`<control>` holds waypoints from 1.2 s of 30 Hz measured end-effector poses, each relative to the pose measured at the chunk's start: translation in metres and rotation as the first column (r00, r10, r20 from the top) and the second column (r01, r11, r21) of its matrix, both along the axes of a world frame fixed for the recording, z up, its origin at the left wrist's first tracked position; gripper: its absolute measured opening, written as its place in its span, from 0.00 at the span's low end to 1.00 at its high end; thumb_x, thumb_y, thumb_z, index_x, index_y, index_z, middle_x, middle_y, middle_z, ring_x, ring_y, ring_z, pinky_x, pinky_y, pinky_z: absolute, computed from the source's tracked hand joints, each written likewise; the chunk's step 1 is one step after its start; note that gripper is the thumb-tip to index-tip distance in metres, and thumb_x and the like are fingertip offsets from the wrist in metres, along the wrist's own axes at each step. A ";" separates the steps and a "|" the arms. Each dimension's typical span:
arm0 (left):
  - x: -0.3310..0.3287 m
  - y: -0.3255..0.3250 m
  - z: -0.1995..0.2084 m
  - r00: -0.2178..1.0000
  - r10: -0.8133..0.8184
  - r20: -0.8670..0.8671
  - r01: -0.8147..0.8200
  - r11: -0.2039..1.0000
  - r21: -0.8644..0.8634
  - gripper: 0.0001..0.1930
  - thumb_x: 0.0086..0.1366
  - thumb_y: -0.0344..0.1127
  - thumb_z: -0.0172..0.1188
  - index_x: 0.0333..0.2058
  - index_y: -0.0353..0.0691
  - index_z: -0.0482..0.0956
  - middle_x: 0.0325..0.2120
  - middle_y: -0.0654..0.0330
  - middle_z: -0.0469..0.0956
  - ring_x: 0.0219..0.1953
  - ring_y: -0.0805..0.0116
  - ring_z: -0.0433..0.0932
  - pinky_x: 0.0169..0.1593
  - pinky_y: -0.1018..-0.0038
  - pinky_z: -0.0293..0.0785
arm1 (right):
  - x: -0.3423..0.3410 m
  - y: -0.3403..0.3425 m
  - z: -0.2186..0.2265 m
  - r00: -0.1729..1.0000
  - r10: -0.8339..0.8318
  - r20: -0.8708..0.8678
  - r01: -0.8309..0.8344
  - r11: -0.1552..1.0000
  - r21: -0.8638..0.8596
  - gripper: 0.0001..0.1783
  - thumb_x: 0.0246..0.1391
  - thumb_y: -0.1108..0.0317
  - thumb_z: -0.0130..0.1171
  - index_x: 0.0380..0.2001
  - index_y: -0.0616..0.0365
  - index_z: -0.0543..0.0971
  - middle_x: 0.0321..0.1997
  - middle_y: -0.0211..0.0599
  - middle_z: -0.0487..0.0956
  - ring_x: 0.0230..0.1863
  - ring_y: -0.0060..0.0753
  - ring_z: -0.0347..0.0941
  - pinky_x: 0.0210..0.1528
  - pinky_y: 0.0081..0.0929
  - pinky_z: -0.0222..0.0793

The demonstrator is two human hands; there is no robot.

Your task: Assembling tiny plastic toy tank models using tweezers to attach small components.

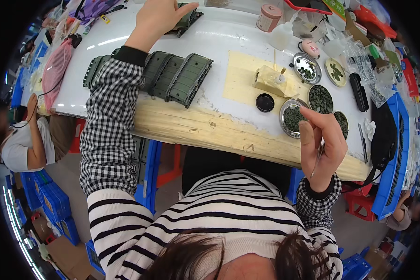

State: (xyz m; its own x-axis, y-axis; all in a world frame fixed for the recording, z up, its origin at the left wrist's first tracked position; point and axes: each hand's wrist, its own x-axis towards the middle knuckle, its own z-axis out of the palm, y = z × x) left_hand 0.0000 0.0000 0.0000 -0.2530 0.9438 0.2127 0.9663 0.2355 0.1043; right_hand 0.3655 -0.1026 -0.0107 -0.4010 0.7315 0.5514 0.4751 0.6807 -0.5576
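Observation:
My left hand (159,19) reaches to the far edge of the table, its thumb stretched out over a dark green ribbed piece (189,21); its other fingertips are cut off by the picture's top edge. Below that forearm lie more green ribbed pieces (176,77) with toothed edges, partly covered by the sleeve. My right hand (325,145) hovers at the table's front edge, thumb and forefinger pinched together. A thin shiny sliver shows against its palm, too small to name. Just beyond the fingertips stands a round tin (291,119) of small green bits.
More round dishes of green parts (320,99) stand behind my right hand. A masking-taped block (275,81) and a black round lid (265,102) are nearby. Tweezers (362,142) lie at right, beside a black bag (383,135). A pink jar (269,17) stands at the back.

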 end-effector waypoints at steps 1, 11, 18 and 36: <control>0.003 0.008 0.002 1.000 0.018 0.000 -0.018 0.995 -0.094 0.25 0.55 0.56 0.62 0.34 0.36 0.79 0.38 0.43 0.77 0.39 0.46 0.76 0.42 0.59 0.72 | 0.001 0.001 -0.001 1.000 0.017 0.009 -0.018 1.000 0.018 0.12 0.48 0.76 0.66 0.39 0.59 0.81 0.23 0.30 0.73 0.20 0.20 0.63 0.20 0.18 0.55; 0.031 0.001 -0.017 0.986 -0.144 -0.088 0.146 0.989 0.021 0.19 0.54 0.47 0.62 0.34 0.36 0.75 0.38 0.42 0.71 0.38 0.44 0.75 0.41 0.59 0.72 | 0.012 0.001 -0.009 1.000 -0.018 0.021 0.018 1.000 -0.011 0.12 0.48 0.76 0.66 0.38 0.58 0.81 0.22 0.30 0.73 0.20 0.20 0.62 0.20 0.18 0.54; 0.045 -0.009 -0.002 0.984 -0.176 0.017 0.175 0.984 0.037 0.24 0.53 0.48 0.64 0.37 0.31 0.71 0.33 0.39 0.75 0.37 0.43 0.76 0.40 0.57 0.73 | 0.011 0.001 -0.010 1.000 0.001 0.020 -0.001 1.000 -0.014 0.12 0.48 0.76 0.66 0.38 0.58 0.81 0.22 0.29 0.73 0.19 0.20 0.61 0.20 0.18 0.55; 0.039 -0.009 -0.015 0.945 -0.307 -0.109 0.322 0.932 0.167 0.17 0.52 0.46 0.64 0.29 0.36 0.80 0.27 0.51 0.79 0.31 0.52 0.79 0.35 0.62 0.74 | 0.024 0.003 -0.011 0.994 0.017 -0.107 -0.022 0.998 -0.051 0.28 0.68 0.51 0.39 0.36 0.66 0.81 0.24 0.35 0.75 0.24 0.24 0.66 0.27 0.20 0.60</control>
